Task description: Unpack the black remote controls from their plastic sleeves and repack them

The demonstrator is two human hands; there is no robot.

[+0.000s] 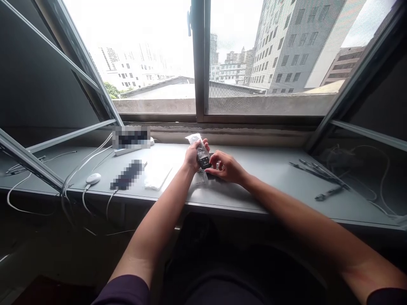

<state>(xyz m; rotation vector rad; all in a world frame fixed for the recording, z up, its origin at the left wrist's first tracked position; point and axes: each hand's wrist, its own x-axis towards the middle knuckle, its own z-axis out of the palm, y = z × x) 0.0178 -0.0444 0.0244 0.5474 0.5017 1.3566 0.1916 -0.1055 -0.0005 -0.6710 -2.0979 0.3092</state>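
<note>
My left hand (192,156) is wrapped round a small flat black item (204,161) with pale markings, partly inside a clear plastic sleeve (195,139) whose loose end sticks up past the fingers. On the item's lower right corner, the curled thumb and forefinger of my right hand (224,166) close in a pinch. Crumpled clear plastic (200,178) lies on the white desk just under my hands. Something dark rests behind my right fingers, mostly hidden, and I cannot make out what it is.
To the left on the desk (270,199) lie a white packet (156,176), a blurred-out dark object (127,176), a white oval device (93,178) and a power strip (130,149) with cables. Several dark cables (318,171) lie right. Metal frame bars slant in at both sides.
</note>
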